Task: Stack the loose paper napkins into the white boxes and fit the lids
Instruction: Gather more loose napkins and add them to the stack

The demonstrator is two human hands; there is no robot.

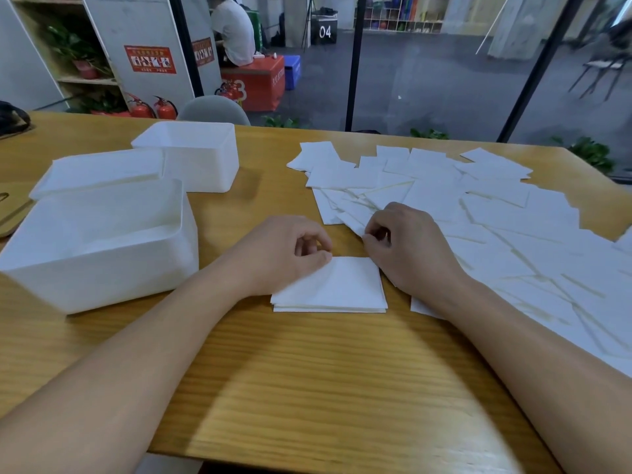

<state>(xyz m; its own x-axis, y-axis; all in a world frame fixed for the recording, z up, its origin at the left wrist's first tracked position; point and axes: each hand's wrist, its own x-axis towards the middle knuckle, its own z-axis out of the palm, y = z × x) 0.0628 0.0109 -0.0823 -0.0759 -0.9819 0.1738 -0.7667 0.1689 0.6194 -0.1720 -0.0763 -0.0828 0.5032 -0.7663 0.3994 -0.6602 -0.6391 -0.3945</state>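
Small stack of napkins lies squared on the wooden table, at centre, its near edge parallel to the table's near edge. Left hand rests on the stack's corner at 10 o'clock, thumb pressed to the top sheet, fingers curled loosely above it. Right hand sits just beside the stack at 2 o'clock, fingertips pinching the edge of a loose sheet at the near margin of the loose napkins; how many sheets it holds cannot be told.

The loose napkins spread overlapping from 1 o'clock to 4 o'clock, running out to the table's right edge and under the right forearm.

Near white box stands open at 9 o'clock, close to the left forearm, a few sheets apparently in its bottom. Lid lies behind it, touching its far rim. Far white box stands open at 11 o'clock, beside the lid.

Bare tabletop runs from the stack to the near edge at 6 o'clock, and between the far box and the loose napkins at 12 o'clock
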